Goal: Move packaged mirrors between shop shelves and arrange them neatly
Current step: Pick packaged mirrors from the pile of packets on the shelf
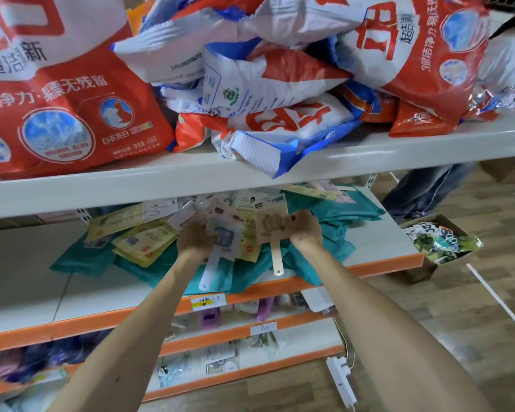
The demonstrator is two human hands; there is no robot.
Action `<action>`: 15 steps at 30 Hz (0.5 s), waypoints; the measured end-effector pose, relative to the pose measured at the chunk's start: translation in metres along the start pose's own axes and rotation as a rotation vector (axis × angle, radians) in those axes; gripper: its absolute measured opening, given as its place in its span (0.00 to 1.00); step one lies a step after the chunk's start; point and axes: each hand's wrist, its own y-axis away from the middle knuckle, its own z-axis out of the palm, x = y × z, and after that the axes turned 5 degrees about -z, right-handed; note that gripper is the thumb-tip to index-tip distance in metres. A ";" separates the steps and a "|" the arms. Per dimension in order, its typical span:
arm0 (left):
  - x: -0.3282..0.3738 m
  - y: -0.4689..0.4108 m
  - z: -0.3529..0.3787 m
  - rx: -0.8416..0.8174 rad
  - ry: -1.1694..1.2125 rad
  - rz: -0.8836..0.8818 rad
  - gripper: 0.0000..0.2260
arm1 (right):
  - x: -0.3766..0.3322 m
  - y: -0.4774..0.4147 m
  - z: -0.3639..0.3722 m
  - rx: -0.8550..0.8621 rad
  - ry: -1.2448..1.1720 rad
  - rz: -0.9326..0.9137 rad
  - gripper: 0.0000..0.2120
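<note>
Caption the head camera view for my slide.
Left hand and right hand hold packaged mirrors over teal packs on an orange-edged shelf, below piled detergent bags.

Shop: tiered shelves (250, 288), price tags (208, 301), stacked detergent bags (72, 93).

Bright, even light casts no hard shadows, only a dim band under the upper shelf (191, 185); the wide lens bows shelf edges toward the corners, a faint sheen lies on the detergent bags (72, 99), and the packaged mirrors (244, 230) and lower-left corner look soft and smeared
</note>
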 end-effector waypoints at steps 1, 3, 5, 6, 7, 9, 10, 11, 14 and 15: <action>-0.002 0.002 -0.008 -0.010 0.092 -0.013 0.07 | -0.003 0.003 -0.003 -0.003 -0.015 0.004 0.16; -0.007 0.011 -0.026 -0.040 0.332 -0.081 0.03 | -0.009 0.009 -0.007 -0.010 -0.054 0.011 0.13; -0.014 0.022 -0.045 -0.038 0.520 -0.155 0.05 | -0.017 0.015 -0.010 -0.023 -0.090 0.011 0.15; -0.019 0.026 -0.055 -0.041 0.584 -0.189 0.05 | -0.022 0.019 -0.010 -0.039 -0.087 -0.006 0.16; -0.027 0.031 -0.065 -0.040 0.645 -0.213 0.05 | -0.029 0.024 -0.010 -0.058 -0.078 -0.038 0.16; -0.037 0.038 -0.079 -0.044 0.761 -0.231 0.04 | -0.039 0.028 -0.010 -0.076 -0.061 -0.080 0.17; -0.046 0.044 -0.089 -0.029 0.809 -0.231 0.04 | -0.047 0.035 -0.008 -0.088 -0.071 -0.100 0.17; -0.054 0.049 -0.099 0.000 0.853 -0.233 0.06 | -0.054 0.042 -0.005 -0.093 -0.087 -0.121 0.16; -0.084 0.063 -0.124 0.109 0.891 -0.255 0.08 | -0.076 0.063 0.006 -0.138 -0.086 -0.183 0.13; -0.096 0.067 -0.131 0.139 0.872 -0.266 0.06 | -0.083 0.072 0.011 -0.155 -0.085 -0.182 0.14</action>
